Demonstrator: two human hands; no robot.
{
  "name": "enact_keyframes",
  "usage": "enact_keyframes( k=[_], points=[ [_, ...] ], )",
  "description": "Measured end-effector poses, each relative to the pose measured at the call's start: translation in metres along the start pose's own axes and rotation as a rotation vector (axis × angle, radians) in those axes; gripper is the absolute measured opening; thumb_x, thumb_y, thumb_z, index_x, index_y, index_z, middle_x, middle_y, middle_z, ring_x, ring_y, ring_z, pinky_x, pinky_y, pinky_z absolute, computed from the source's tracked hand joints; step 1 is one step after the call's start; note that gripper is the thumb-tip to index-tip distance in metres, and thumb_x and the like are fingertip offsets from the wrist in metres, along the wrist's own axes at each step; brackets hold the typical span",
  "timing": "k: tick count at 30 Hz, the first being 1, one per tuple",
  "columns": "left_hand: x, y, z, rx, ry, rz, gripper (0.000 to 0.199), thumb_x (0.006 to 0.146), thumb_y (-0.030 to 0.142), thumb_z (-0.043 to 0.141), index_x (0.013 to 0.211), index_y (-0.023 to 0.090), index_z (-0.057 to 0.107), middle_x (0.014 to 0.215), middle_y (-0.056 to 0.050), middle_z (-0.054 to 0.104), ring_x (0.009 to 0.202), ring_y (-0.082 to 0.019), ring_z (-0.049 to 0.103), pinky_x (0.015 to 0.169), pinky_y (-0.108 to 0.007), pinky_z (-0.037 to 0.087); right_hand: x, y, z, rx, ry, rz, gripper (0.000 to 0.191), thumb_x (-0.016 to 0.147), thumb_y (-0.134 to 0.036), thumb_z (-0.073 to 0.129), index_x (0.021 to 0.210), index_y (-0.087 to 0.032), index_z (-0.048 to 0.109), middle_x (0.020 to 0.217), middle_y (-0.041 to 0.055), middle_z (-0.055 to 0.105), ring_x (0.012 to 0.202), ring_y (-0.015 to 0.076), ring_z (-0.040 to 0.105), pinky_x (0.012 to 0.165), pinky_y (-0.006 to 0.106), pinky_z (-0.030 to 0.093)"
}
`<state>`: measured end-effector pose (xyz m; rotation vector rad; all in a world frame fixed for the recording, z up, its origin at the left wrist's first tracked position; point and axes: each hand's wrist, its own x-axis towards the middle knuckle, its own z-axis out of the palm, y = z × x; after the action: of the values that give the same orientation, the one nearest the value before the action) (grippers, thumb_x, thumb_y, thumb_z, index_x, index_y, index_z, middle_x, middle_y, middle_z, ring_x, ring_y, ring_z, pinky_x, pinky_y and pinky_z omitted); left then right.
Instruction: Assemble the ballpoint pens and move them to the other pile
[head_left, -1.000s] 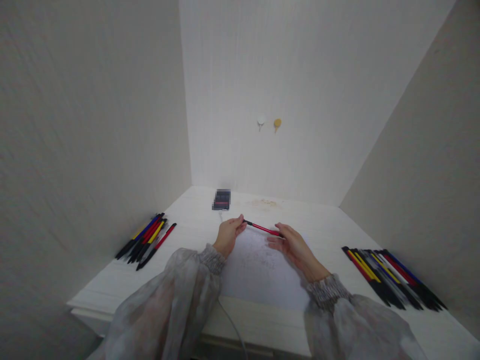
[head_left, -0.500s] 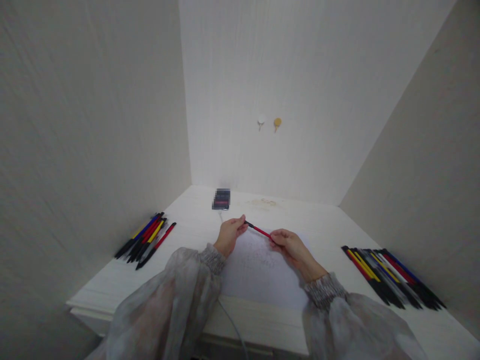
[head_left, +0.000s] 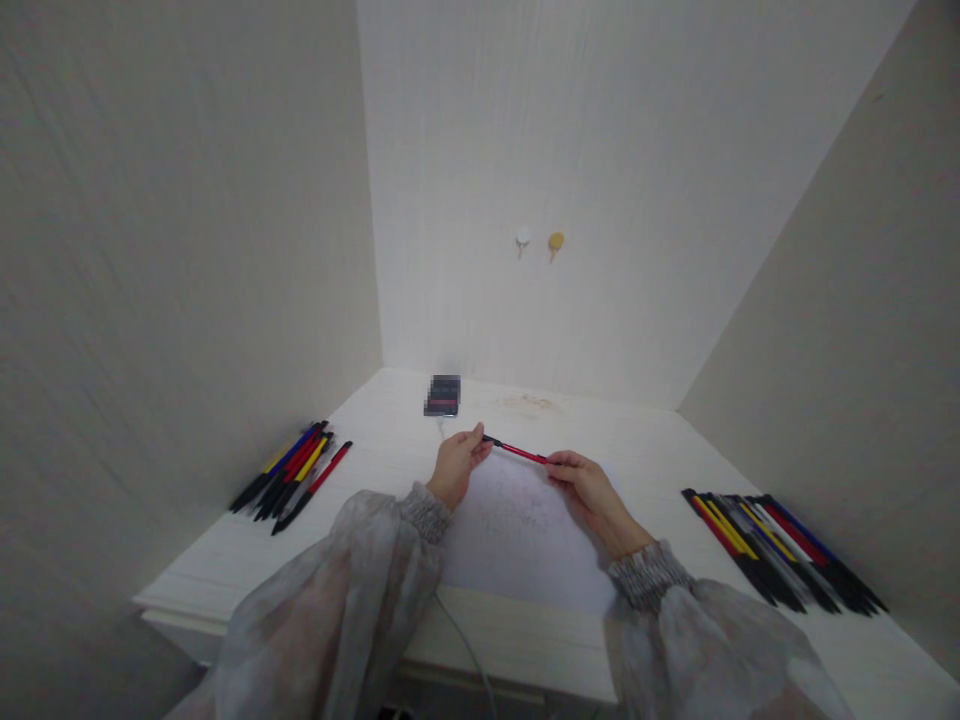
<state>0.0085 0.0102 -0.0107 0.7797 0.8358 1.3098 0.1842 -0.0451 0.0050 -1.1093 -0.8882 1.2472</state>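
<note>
A red and black pen (head_left: 523, 454) is held between my two hands, lying nearly level above a white sheet of paper (head_left: 517, 560). My left hand (head_left: 457, 468) pinches its black end. At the other end, the fingers of my right hand (head_left: 589, 490) close around the red barrel and hide the tip there. Faint scribbles show on the paper under the pen.
Several pens (head_left: 289, 470) lie in a loose pile at the left. More pens (head_left: 780, 550) lie side by side at the right. A phone (head_left: 442, 395) with a cable (head_left: 466, 645) rests near the back wall, which bears two hooks (head_left: 555, 242).
The pen has tilted a little closer to level. My right hand has shifted slightly up and right along it, while my left hand keeps its pinch.
</note>
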Motion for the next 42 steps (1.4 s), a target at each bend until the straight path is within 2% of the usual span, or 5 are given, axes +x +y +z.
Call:
enact_keyframes(
  k=[6, 18, 32, 38, 42],
  points=[
    [0.000, -0.001, 0.000, -0.078, -0.024, -0.027, 0.021, 0.064, 0.029, 0.064, 0.062, 0.014, 0.049, 0.059, 0.002, 0.055, 0.060, -0.008, 0.056, 0.067, -0.020, 0.045, -0.002, 0.002, 0.001, -0.013, -0.062, 0.203, 0.019, 0.071, -0.032, 0.056, 0.068, -0.013, 0.055, 0.056, 0.0046, 0.060, 0.041, 0.0109, 0.053, 0.042, 0.025, 0.047],
    [0.002, 0.003, 0.002, -0.194, 0.123, -0.011, 0.023, 0.069, 0.021, 0.059, 0.057, 0.016, 0.040, 0.055, 0.001, 0.056, 0.057, -0.009, 0.059, 0.060, -0.020, 0.047, 0.008, 0.009, -0.007, -0.262, 0.113, -0.197, 0.016, 0.048, -0.017, 0.068, 0.062, -0.014, 0.060, 0.056, -0.0016, 0.058, 0.053, 0.0094, 0.051, 0.055, 0.022, 0.041],
    [0.006, 0.007, -0.002, -0.166, 0.179, 0.049, 0.022, 0.071, 0.022, 0.058, 0.058, 0.016, 0.041, 0.054, 0.003, 0.053, 0.059, -0.010, 0.059, 0.068, -0.023, 0.047, 0.016, -0.024, -0.039, -0.047, 0.320, -0.214, 0.014, 0.048, -0.012, 0.061, 0.061, -0.017, 0.058, 0.063, 0.0000, 0.058, 0.059, 0.0114, 0.055, 0.059, 0.025, 0.046],
    [0.004, 0.006, -0.002, -0.126, 0.095, -0.012, 0.020, 0.069, 0.020, 0.060, 0.057, 0.017, 0.045, 0.055, 0.001, 0.057, 0.064, -0.011, 0.060, 0.072, -0.023, 0.046, 0.017, -0.018, -0.040, -0.423, 0.183, -0.199, 0.011, 0.049, -0.015, 0.060, 0.059, -0.016, 0.056, 0.052, -0.0011, 0.055, 0.052, 0.0130, 0.054, 0.057, 0.028, 0.045],
    [0.003, 0.005, -0.001, -0.062, 0.031, -0.048, 0.020, 0.067, 0.017, 0.062, 0.054, 0.016, 0.046, 0.056, 0.000, 0.058, 0.066, -0.011, 0.060, 0.075, -0.023, 0.046, 0.017, -0.020, -0.041, -0.740, 0.204, -0.327, 0.011, 0.055, -0.018, 0.055, 0.065, -0.015, 0.058, 0.058, 0.0010, 0.058, 0.056, 0.0136, 0.054, 0.055, 0.026, 0.042]
  ],
)
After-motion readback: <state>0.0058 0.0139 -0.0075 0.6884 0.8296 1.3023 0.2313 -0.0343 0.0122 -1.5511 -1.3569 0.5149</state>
